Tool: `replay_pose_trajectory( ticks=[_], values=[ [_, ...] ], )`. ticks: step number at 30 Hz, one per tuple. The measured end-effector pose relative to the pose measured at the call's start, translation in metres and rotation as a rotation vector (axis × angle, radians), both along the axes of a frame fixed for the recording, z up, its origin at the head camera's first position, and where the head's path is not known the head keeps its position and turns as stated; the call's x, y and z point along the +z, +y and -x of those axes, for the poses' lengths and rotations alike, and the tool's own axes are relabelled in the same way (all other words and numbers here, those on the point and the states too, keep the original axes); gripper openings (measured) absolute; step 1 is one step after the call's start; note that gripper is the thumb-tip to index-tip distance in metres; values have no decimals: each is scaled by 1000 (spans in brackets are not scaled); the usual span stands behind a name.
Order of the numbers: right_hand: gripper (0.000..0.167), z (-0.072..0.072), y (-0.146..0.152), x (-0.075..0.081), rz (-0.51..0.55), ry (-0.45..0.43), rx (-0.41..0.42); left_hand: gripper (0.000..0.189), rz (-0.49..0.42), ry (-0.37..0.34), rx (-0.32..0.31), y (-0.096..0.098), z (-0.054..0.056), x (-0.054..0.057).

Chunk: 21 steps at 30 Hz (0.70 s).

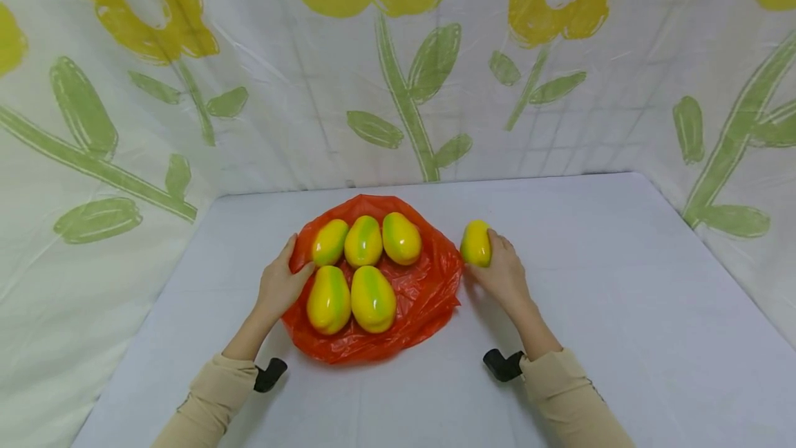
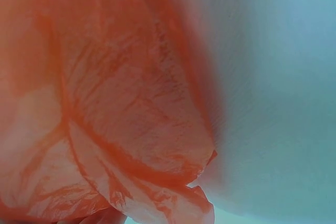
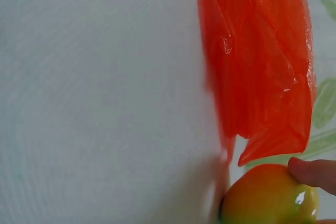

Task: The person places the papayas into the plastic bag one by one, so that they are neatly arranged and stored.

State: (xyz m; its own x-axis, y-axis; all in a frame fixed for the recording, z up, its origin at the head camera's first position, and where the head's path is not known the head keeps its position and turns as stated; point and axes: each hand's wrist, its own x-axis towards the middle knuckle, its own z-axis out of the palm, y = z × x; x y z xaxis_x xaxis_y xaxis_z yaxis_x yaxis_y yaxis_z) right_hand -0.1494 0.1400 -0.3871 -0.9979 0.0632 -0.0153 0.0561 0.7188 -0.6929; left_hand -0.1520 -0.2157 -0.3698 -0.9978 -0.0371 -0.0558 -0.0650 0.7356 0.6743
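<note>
A red plastic bag point(image 1: 423, 289) lies spread on the table with several glossy yellow-green papayas point(image 1: 373, 299) on it, in two rows. At the bag's left edge my left hand point(image 1: 282, 285) grips the plastic, thumb on the inner side near the fruit. The left wrist view is filled by the bag's crinkled side point(image 2: 131, 103), with fingertips partly hidden at the bottom. Just right of the bag, my right hand point(image 1: 502, 274) holds another papaya point(image 1: 475, 244). In the right wrist view a thumb or finger presses this papaya point(image 3: 268, 195), close beside the bag's edge point(image 3: 262, 66).
A white cloth covers the table point(image 1: 622, 337). Behind it hangs a white curtain point(image 1: 267, 109) printed with yellow flowers and green leaves. Black wrist-worn pieces point(image 1: 502, 365) stick out by both beige sleeves point(image 1: 569, 393).
</note>
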Motion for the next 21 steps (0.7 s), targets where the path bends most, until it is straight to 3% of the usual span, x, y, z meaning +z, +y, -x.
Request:
replay_pose_trajectory(
  ticks=[9,15,21],
  values=[
    [77,0,2,-2,47,-11,-64,68,8,-2,0,0,0,-1],
    [77,4,3,-4,125,-1,-74,68,9,15,-2,1,1,-1],
    [84,8,6,-8,223,-55,-113,69,21,32,-6,1,2,-2]
  ],
)
